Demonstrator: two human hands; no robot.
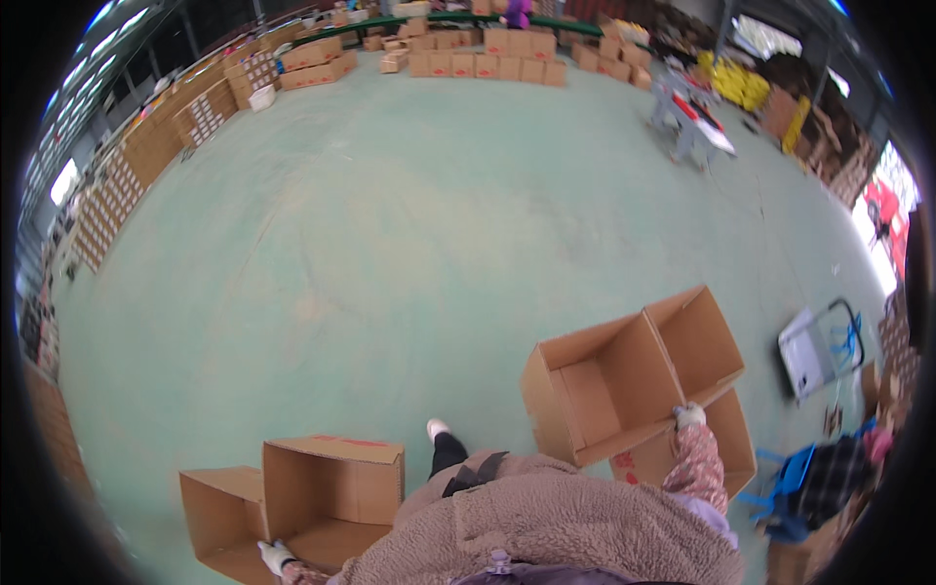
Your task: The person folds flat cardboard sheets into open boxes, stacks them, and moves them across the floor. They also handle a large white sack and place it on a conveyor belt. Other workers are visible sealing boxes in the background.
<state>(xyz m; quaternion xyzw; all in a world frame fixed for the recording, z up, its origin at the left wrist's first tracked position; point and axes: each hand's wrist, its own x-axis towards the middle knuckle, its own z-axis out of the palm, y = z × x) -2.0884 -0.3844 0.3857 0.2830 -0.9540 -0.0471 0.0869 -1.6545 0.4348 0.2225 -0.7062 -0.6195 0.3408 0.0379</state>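
Observation:
My right hand, in a pale work glove, is closed on the meeting walls of open cardboard boxes at my right. One is a larger box; a second box adjoins it on the far side, and a third box sits partly behind my forearm. Low on the left, my gloved left hand grips the adjoining walls of two more open cardboard boxes, a smaller one and a larger one. The visible insides of the boxes hold nothing. Sleeves and jacket hide some lower parts.
Green floor stretches ahead. Closed cartons line the far side, and stacked flat cardboard runs along the left. At right stand a grey machine, a platform cart, and a seated person near a blue chair.

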